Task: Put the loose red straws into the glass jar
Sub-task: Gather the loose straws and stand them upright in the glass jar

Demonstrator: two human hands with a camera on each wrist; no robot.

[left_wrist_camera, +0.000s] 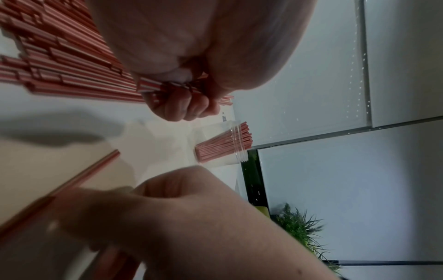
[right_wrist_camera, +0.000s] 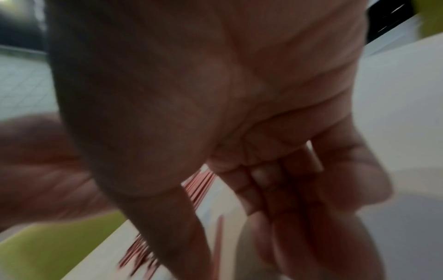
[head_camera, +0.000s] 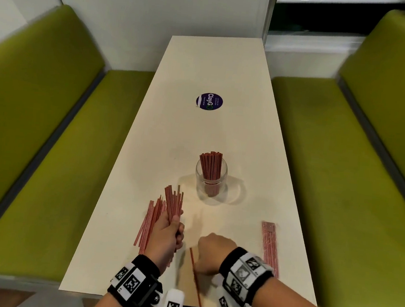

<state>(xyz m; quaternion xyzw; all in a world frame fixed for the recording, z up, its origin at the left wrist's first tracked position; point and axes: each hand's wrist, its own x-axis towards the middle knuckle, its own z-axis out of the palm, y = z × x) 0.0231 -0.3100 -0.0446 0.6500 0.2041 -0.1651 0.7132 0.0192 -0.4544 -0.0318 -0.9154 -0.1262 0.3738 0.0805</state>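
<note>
Straws: thin, red with fine white stripes, all about the same length.

Left hand (head_camera: 168, 236) holds a bunch of straws (head_camera: 173, 203), fingers (left_wrist_camera: 182, 108) curled tight round the lower part, upper ends fanning up and away from the person at uneven heights. Lower ends stick out below the fist.

Loose pile of straws (head_camera: 148, 224) lies flat on the surface (head_camera: 228, 70) just left of that hand, partly hidden by it.

Right hand (head_camera: 212, 249) is over the near middle of the surface, knuckles up, fingers curled down. A single straw (head_camera: 194, 275) lies under and beside it, running toward the near edge. Left wrist view shows the fingertips at that straw; whether they pinch it or only touch it cannot be told. Right wrist view is motion-blurred, no help.

Another flat group of straws (head_camera: 270, 247) sits at the right edge of the surface, near the right wrist, apart from the fingers of both hands.

Glass jar (head_camera: 210, 178): clear, upright, mid-surface, beyond both hands and touching neither. It holds a dense bundle of straws (head_camera: 210, 168) standing on end, leaning slightly, tops well above the rim.

Round purple ClayGo sticker (head_camera: 209, 101) farther along the surface. Green bench seats (head_camera: 50, 140) on both sides.
</note>
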